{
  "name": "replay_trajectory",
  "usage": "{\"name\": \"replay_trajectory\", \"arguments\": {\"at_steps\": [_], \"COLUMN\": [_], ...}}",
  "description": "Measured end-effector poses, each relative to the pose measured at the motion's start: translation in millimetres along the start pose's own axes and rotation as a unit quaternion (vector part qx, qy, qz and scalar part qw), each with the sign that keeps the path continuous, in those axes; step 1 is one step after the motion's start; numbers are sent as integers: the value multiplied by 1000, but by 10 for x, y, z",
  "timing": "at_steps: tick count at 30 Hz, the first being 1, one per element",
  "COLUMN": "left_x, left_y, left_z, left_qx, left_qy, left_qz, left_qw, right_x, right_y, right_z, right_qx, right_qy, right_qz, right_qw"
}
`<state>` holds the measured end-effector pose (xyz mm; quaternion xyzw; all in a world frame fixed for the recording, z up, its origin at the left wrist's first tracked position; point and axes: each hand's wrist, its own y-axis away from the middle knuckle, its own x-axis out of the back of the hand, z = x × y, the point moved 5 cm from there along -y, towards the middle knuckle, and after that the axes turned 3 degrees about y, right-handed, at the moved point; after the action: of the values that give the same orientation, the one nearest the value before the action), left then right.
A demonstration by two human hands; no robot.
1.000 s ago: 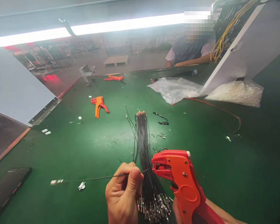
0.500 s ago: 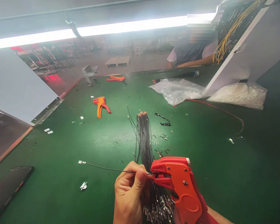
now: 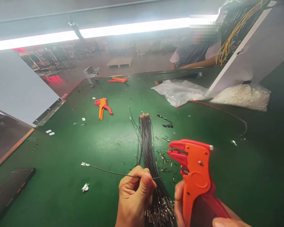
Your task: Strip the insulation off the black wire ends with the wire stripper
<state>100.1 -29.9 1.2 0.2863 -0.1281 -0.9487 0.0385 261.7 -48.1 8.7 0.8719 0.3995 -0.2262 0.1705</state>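
Thumb and fingers of my left hand (image 3: 136,192) pinch a thin black wire (image 3: 109,171), whose metal terminal end points left and whose other end sticks out a little to the right. My right hand (image 3: 179,200) is wrapped round the handles of a red and orange wire stripper (image 3: 197,170). Its jaws point left, apart from the wire. Between and behind my hands lies a bundle of black wires (image 3: 147,138), copper ends at the far side and metal terminals at the near side. Black scraps (image 3: 165,138) lie right of the bundle.
Another orange stripper (image 3: 103,107) lies at the left, a third (image 3: 117,79) farther back. A dark phone-like object (image 3: 11,189) is at the near left. Plastic bags (image 3: 180,91) lie at the back right on the green table (image 3: 73,151). Behind it sits a person (image 3: 194,52).
The stripper in my right hand has moved up and right, away from the wire. The wire's right end now shows free of the jaws. My left hand has shifted slightly right.
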Motion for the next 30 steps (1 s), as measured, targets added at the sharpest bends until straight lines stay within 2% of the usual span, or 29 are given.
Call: {"name": "replay_trajectory", "arguments": {"at_steps": [4,10,13,16,19,21,24,27,30], "left_x": [-53,-106,-162,-186,-175,-146,-64,9,61], "left_y": [19,37,46,55,59,61,67,59,5], "left_z": [-70,-153,-164,-176,-147,-112,-26,64,206], "left_qx": [-5,18,46,99,108,90,13,-55,-119], "left_qy": [-119,-191,-172,-103,-77,-65,-65,-61,-28], "left_qz": [-32,-60,-80,-55,-33,-26,8,31,25], "left_qw": [992,979,981,988,991,993,998,996,992], "right_x": [121,138,114,74,54,51,64,76,62], "right_y": [10,51,43,42,72,102,127,108,76], "right_z": [87,161,188,168,99,37,-29,0,81], "right_qx": [75,92,74,59,23,2,-9,-21,-13], "right_qy": [-18,-14,-44,-71,-66,-74,-86,-81,-90], "right_qz": [75,87,63,36,39,41,34,20,12], "right_qw": [994,992,994,995,997,996,996,996,996]}}
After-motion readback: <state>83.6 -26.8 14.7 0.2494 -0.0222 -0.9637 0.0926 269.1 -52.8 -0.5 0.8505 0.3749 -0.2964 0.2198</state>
